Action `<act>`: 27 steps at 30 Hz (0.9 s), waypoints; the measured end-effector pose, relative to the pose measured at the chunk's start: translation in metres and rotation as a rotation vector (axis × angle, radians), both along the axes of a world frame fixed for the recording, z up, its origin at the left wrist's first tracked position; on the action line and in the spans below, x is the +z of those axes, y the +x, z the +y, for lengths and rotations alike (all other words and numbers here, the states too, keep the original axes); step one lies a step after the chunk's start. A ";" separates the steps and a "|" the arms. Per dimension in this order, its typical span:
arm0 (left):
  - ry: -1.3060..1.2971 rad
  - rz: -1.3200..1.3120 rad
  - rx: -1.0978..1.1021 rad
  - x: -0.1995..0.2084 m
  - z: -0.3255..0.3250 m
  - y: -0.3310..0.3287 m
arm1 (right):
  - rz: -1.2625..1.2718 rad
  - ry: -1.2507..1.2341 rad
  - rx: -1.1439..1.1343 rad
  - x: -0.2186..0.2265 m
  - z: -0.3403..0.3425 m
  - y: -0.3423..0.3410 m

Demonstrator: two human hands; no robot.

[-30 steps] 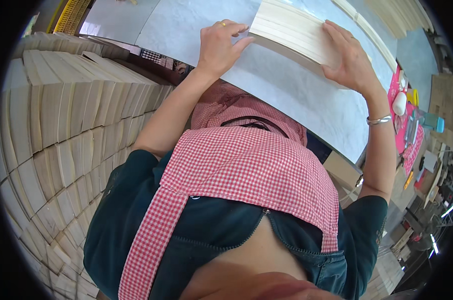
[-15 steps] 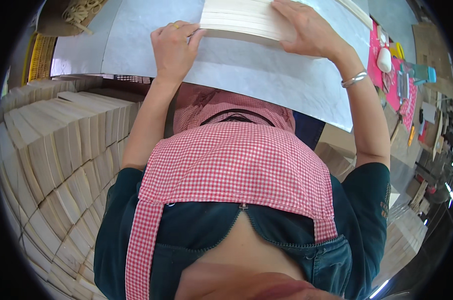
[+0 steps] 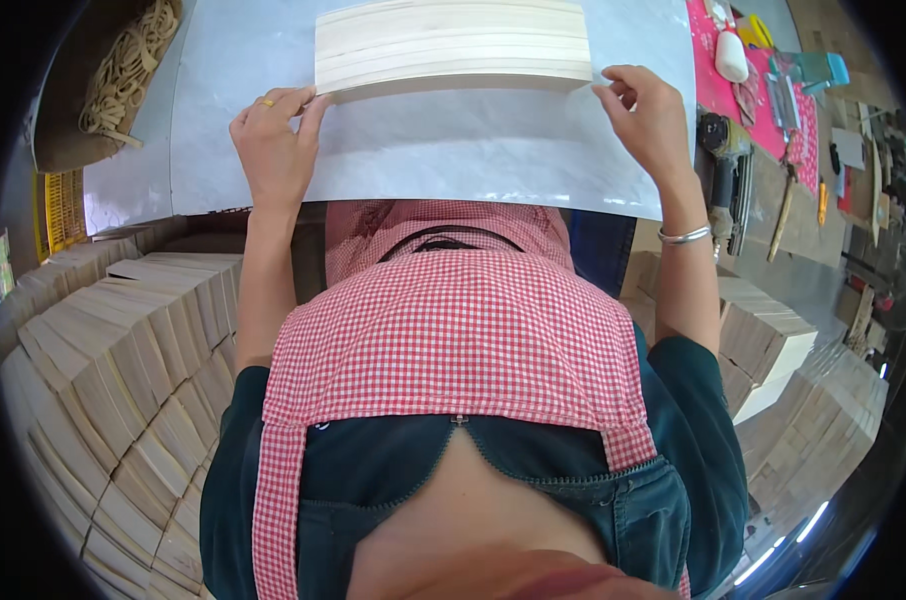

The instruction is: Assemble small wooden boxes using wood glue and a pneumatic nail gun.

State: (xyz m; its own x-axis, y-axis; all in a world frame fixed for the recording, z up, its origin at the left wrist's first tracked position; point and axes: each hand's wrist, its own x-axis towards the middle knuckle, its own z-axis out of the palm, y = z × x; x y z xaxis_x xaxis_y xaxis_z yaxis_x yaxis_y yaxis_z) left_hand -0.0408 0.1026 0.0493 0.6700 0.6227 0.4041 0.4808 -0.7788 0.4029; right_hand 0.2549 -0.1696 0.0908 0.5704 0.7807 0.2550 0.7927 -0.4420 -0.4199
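Observation:
A flat stack of pale wooden strips (image 3: 453, 45) lies side by side on the white tabletop, its long side toward me. My left hand (image 3: 276, 140) is at the stack's near left corner, thumb and bent fingers closed on that corner. Just off the near right corner is my right hand (image 3: 651, 115), with a silver bangle on the wrist. Its thumb and index finger are apart, the other fingers curl loosely, and a narrow gap separates the fingertips from the wood.
A bin of tan bands (image 3: 133, 75) stands at the far left. Stacked wooden blocks (image 3: 123, 340) rise beside me on the left, with more blocks (image 3: 763, 325) at right. A power tool (image 3: 723, 165), white bottle (image 3: 731, 58) and yellow tape roll (image 3: 754, 32) lie beyond the right table edge.
My right hand has come off the top of the strips to just beyond their right end. My left hand stays by the left corner. The whole view has shifted, showing more on the right.

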 end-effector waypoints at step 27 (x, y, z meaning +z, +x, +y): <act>0.155 0.126 -0.251 0.057 -0.007 0.062 | -0.204 -0.285 -0.687 -0.028 -0.187 0.068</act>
